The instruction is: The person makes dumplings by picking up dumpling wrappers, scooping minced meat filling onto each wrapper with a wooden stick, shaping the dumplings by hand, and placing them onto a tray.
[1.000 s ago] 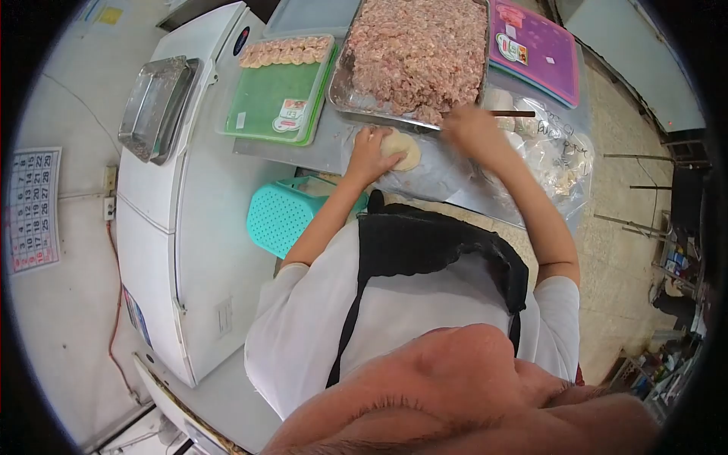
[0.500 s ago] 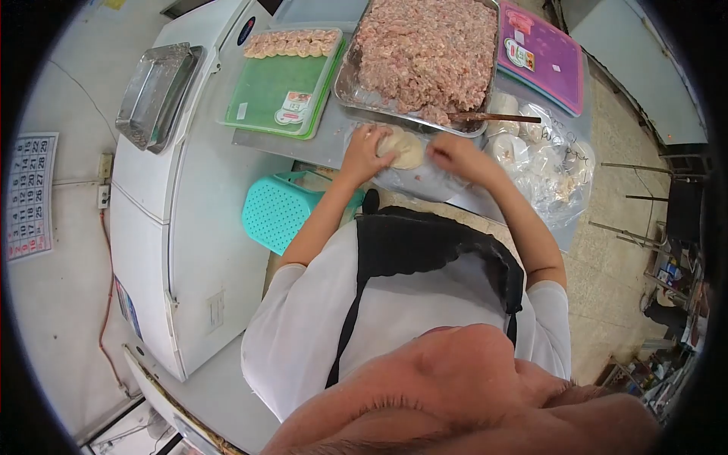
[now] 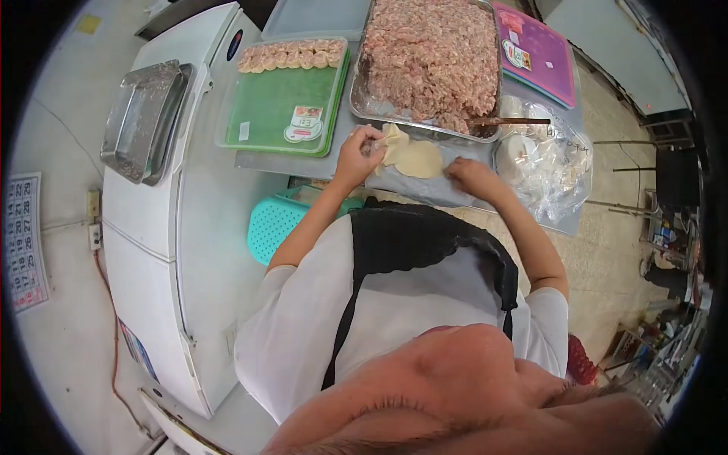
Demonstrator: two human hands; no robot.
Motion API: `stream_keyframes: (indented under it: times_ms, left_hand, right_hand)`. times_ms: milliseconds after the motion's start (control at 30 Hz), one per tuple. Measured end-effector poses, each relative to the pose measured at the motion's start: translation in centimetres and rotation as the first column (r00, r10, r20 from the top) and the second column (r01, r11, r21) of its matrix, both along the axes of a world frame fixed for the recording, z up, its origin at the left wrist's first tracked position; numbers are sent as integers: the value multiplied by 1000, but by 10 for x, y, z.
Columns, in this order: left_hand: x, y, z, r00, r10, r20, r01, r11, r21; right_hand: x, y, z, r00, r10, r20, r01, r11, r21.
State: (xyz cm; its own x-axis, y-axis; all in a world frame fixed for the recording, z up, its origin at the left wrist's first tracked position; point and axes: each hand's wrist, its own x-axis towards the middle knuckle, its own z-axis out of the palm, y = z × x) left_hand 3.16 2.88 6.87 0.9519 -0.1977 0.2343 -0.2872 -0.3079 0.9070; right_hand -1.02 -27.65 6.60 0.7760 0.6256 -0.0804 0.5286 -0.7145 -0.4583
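Several thin, round, pale dumpling wrappers [image 3: 419,160] lie partly overlapping over a plastic sheet [image 3: 413,183] near the table's front edge. My left hand [image 3: 356,161] is closed on the folded wrappers [image 3: 393,141] at the left end, thumb and fingers curled around their edge. Just right of the flat wrapper is my right hand [image 3: 474,179], fingers pressed together and pointing down at the sheet; what they pinch, if anything, is hidden. Behind both hands, a metal tray [image 3: 425,123] holds a big mound of minced meat filling [image 3: 432,61], with a wooden-handled tool [image 3: 523,121] stuck in its front.
Left of the tray, a green-lidded container [image 3: 280,106] carries rows of filled dumplings [image 3: 292,56]. To the right are a clear bag of white rounds [image 3: 546,167] and purple lids [image 3: 535,57]. A turquoise stool [image 3: 277,224] stands below the table; a white fridge [image 3: 178,189] is at left.
The wrappers now spread farther, with some folded up at my left hand and one lying flat. My right hand has moved slightly down and right. The whole view has shifted a little.
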Motion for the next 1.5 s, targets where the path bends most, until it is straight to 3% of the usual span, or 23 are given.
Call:
stream_keyframes:
  times_ms: [100, 167, 267, 367, 467, 600, 700, 733, 800, 900, 933, 967, 1000, 1033, 1100, 1167, 1200, 1267, 1300, 1367, 1400, 1467, 1500]
  left_hand:
    - [-1, -14, 19, 954, -121, 273, 95, 990, 105]
    - [2, -21, -3, 896, -326, 302, 263, 937, 231]
    - [-6, -35, -19, 828, -486, 279, 363, 844, 395]
    - [-2, -30, -31, 855, -469, 222, 371, 851, 372]
    - [8, -16, -38, 969, -247, 32, 238, 957, 166]
    - [11, 7, -14, 996, -93, 7, 93, 996, -10]
    - [12, 7, 3, 991, -91, -100, 62, 962, -264]
    - [16, 5, 9, 992, -126, -32, 116, 970, -212]
    - [14, -12, 33, 944, -258, -207, 124, 855, -504]
    - [12, -41, 45, 825, -474, -307, -28, 508, -861]
    - [8, -49, 58, 804, -503, -317, -123, 381, -916]
    - [7, -53, 65, 783, -533, -320, -217, 247, -944]
    - [9, -54, 65, 758, -554, -346, -220, 282, -934]
    - [13, -53, 57, 719, -608, -337, -269, 203, -941]
    - [20, -52, 34, 639, -709, -298, -376, 50, -925]
    - [14, -51, 39, 629, -718, -299, -270, 160, -950]
    - [11, -56, 53, 649, -672, -357, -294, 211, -932]
    - [8, -56, 53, 620, -716, -320, -256, 202, -945]
    - [7, -54, 47, 651, -664, -368, -141, 370, -918]
    - [2, -52, 30, 730, -544, -414, 69, 661, -747]
    - [2, -45, 14, 836, -494, -240, 265, 746, -611]
    - [-4, -22, -21, 915, -395, -79, 398, 917, 30]
    - [-8, -9, -35, 923, -384, 23, 349, 861, 369]
  right_hand:
    - [18, 2, 66, 983, -168, -75, 170, 985, 26]
    - [36, 7, 111, 972, -222, -81, 234, 946, 224]
    - [65, 6, 115, 885, -432, -176, 466, 795, 388]
    - [77, 9, 93, 825, -414, 384, 460, 887, -31]
    - [55, 26, 97, 880, -407, 245, 384, 913, 138]
    - [40, 43, 84, 943, -329, -42, 322, 878, 353]
    - [45, 68, 67, 924, -208, -321, 363, 743, 562]
    - [46, 77, 65, 883, -120, -454, 415, 654, 633]
    - [49, 86, 65, 777, 38, -628, 530, 499, 686]
    - [73, 76, 63, 782, -43, -622, 591, 370, 717]
    - [81, 70, 68, 810, -130, -572, 565, 436, 700]
    - [82, 71, 69, 902, -274, -335, 433, 578, 692]
    - [81, 76, 71, 931, -360, -57, 315, 716, 623]
    - [79, 83, 75, 895, -380, 235, 223, 836, 501]
    - [54, 109, 83, 939, -243, 243, 131, 906, 402]
    - [29, 131, 91, 967, -109, 230, 36, 953, 301]
    - [48, 116, 74, 870, -103, 483, -127, 899, 420]
    - [76, 81, 57, 930, -295, 222, 154, 857, 492]
    - [82, 67, 53, 918, -386, 87, 295, 815, 499]
    - [76, 45, 64, 911, -395, 117, 311, 845, 436]
    - [71, 39, 70, 909, -396, 130, 318, 860, 399]
    - [62, 38, 74, 926, -364, 100, 302, 873, 383]
    - [57, 40, 75, 934, -348, 83, 293, 878, 378]
